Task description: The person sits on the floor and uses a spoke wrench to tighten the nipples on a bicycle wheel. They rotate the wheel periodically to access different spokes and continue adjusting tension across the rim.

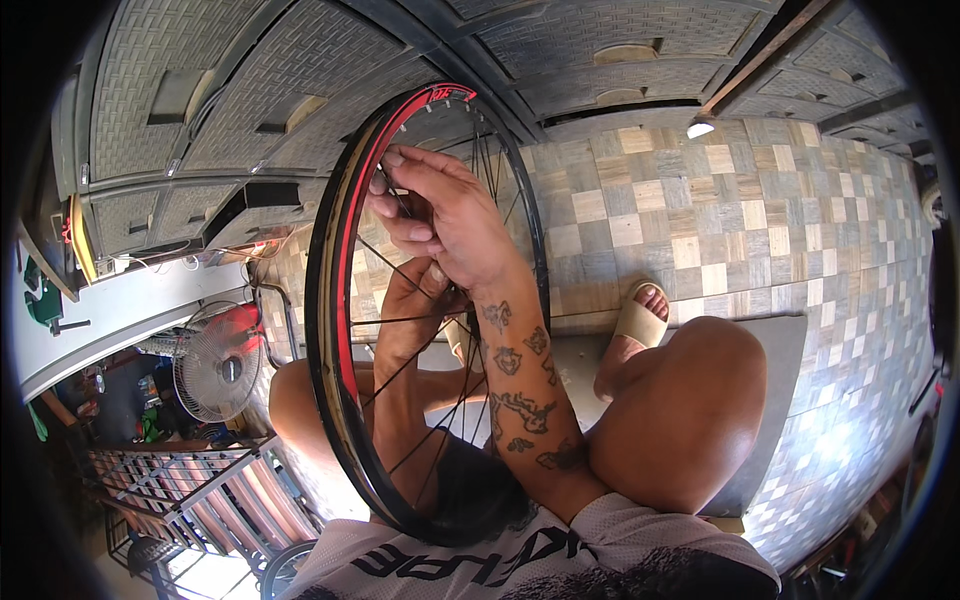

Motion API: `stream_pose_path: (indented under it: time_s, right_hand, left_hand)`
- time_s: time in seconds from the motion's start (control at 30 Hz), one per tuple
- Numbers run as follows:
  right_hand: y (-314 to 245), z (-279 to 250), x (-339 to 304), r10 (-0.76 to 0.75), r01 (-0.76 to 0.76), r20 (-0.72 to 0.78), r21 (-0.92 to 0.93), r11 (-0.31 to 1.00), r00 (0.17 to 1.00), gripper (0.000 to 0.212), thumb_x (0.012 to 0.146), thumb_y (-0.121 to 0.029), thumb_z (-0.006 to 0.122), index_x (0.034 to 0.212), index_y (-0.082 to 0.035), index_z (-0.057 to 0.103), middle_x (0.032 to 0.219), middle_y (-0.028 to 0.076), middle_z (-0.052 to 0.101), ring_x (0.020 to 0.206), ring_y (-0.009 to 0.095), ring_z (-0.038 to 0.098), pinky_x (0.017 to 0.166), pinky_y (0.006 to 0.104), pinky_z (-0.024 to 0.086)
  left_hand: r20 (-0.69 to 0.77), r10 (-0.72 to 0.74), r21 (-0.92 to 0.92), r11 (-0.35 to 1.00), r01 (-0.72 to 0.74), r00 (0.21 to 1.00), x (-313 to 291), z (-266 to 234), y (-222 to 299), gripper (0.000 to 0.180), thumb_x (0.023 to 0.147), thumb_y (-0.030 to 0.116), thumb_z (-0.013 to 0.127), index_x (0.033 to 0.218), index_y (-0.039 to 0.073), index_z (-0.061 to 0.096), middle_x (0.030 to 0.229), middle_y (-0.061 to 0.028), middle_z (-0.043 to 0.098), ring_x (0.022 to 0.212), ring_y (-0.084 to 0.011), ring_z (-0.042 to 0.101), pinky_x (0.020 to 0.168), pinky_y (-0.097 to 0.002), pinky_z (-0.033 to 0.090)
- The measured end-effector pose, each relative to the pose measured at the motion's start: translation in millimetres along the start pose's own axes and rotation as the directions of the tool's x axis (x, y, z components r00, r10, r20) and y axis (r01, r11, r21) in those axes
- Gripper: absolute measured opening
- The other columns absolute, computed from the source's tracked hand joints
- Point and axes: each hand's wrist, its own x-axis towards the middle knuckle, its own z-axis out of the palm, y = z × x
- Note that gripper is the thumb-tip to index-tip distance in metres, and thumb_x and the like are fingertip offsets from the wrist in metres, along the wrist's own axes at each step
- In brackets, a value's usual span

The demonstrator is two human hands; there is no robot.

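A bicycle wheel [350,215] with a black rim, a red stripe and thin dark spokes stands upright and slightly tilted between my legs. No tyre is on its rim. My right hand [445,205] reaches through to the inner side of the rim, its fingertips closed around a spoke [397,200] close to where it meets the rim. Below it, near the hub, my left hand [412,305] is curled among the spokes, thumb up against them. Most of the left fingers and much of the hub are hidden behind the right wrist and hand.
Dark woven-pattern drawers [300,60] line the far side. A fan [217,365] stands at the left, beyond a metal rack [180,490]. A grey mat [765,400] lies on the checkered tile floor [690,210] under my sandalled feet.
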Motion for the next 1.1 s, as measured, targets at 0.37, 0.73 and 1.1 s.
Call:
stream_pose_path:
  time_s: [0.37, 0.73, 1.1]
  right_hand:
    - [1, 1, -3, 0.014, -0.015, -0.016, -0.015, 1.0, 1.0, 0.015, 0.101, -0.016, 0.053, 0.097, -0.002, 0.057, 0.081, 0.006, 0.056, 0.05, 0.003, 0.04, 0.037, 0.0169, 0.025]
    - [-1, 4, -3, -0.035, 0.031, -0.034, -0.099, 0.995, 0.999, 0.018, 0.101, -0.02, 0.056, 0.098, -0.002, 0.058, 0.086, 0.005, 0.06, 0.052, 0.005, 0.046, 0.038, 0.0184, 0.028]
    - [0, 0, -1, 0.026, -0.026, -0.001, -0.013, 1.0, 1.0, 0.024, 0.103, -0.024, 0.053, 0.089, -0.004, 0.055, 0.072, -0.001, 0.049, 0.049, 0.003, 0.036, 0.038, 0.0187, 0.022]
  left_hand:
    - [0.036, 0.028, 0.008, 1.0, -0.028, 0.999, 2, -9, -6, 0.038, 0.102, 0.031, 0.062, 0.124, 0.0, 0.061, 0.103, -0.007, 0.07, 0.084, -0.0167, 0.068, 0.075, -0.0297, 0.055]
    - [-0.061, 0.011, -0.02, 1.0, -0.012, 0.998, 5, 7, -2, 0.031, 0.103, 0.029, 0.06, 0.119, 0.002, 0.063, 0.093, -0.003, 0.066, 0.068, -0.0111, 0.056, 0.059, -0.0264, 0.043]
    - [0.002, -0.001, -0.03, 1.0, 0.001, 1.0, 3, -6, -6, 0.033, 0.103, 0.027, 0.06, 0.124, 0.002, 0.061, 0.101, -0.0048, 0.068, 0.085, -0.0175, 0.068, 0.073, -0.0306, 0.055]
